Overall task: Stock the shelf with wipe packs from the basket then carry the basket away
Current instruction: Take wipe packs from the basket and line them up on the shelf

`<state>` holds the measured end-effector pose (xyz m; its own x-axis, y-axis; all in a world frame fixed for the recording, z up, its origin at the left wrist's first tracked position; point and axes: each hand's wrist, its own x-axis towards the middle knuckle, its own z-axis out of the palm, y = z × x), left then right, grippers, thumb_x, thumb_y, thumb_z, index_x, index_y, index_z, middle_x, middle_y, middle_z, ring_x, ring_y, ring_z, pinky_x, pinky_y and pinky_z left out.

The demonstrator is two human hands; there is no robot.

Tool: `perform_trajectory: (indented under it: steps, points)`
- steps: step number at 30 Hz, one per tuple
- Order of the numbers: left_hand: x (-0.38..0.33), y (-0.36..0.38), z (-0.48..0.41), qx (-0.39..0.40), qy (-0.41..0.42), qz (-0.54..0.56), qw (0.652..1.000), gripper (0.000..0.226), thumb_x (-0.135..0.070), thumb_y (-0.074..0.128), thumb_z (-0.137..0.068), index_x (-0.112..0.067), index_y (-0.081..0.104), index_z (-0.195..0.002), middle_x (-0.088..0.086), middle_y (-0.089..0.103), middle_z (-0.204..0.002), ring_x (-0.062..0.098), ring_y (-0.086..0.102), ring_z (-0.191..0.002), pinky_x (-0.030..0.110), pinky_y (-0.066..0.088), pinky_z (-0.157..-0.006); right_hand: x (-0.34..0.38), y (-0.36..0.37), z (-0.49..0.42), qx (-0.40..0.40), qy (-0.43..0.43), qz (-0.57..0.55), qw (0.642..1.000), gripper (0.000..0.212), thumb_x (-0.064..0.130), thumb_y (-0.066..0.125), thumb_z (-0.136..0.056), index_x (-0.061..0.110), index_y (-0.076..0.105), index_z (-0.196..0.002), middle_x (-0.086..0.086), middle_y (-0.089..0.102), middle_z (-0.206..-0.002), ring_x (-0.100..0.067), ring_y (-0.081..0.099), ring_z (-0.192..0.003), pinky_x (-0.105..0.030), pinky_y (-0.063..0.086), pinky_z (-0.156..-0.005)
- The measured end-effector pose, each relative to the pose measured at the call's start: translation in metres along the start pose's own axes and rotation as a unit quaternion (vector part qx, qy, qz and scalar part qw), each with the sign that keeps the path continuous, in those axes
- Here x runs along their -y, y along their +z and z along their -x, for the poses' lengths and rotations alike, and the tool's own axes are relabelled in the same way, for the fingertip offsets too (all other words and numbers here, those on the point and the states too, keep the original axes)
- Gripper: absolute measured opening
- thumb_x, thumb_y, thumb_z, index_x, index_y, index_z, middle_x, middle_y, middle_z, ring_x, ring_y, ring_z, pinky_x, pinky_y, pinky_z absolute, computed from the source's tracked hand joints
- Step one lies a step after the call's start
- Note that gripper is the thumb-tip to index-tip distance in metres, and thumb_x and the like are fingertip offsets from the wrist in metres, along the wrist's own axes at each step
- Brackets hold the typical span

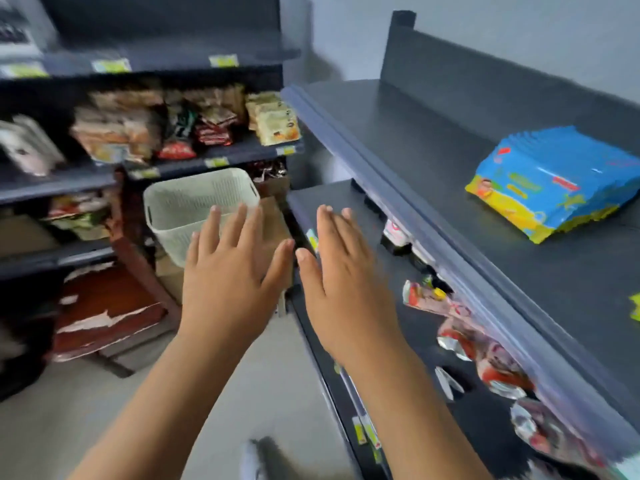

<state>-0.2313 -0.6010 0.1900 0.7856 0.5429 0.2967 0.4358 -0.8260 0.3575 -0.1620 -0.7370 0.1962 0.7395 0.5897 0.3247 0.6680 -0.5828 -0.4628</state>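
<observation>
Pale plastic basket (194, 202) sits centre-left of frame, just beyond my fingertips, long side running across; it looks empty, though blur hides the inside. Left hand (228, 271) is nearer than right hand (341, 271); both are spread flat, holding nothing. Wipe packs (554, 181) lie upper right on the shelf (450, 140).

Just beyond the fingers (239, 230), the basket (194, 202) is pale cream with a fine woven lattice. Far right of them, bright blue, yellow-edged wipe packs (554, 181) lie on a dark grey shelf (433, 150).
</observation>
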Motion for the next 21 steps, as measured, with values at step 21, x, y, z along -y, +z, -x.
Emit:
perform_trajectory:
  steps: [21]
  points:
    - [0.256,0.083,-0.215,0.083,-0.125,0.079,0.985,0.065,-0.06,0.04,-0.1,-0.018,0.047,-0.15,0.0,0.037,-0.163,0.024,0.002,-0.159,0.044,0.012,-0.127,0.052,0.27,-0.259,0.215,0.049,-0.238,0.946,0.056,0.052,0.043,-0.105,0.031,0.036,-0.156,0.016,0.034,-0.161,-0.001,0.027,-0.149,-0.036,0.032,-0.121]
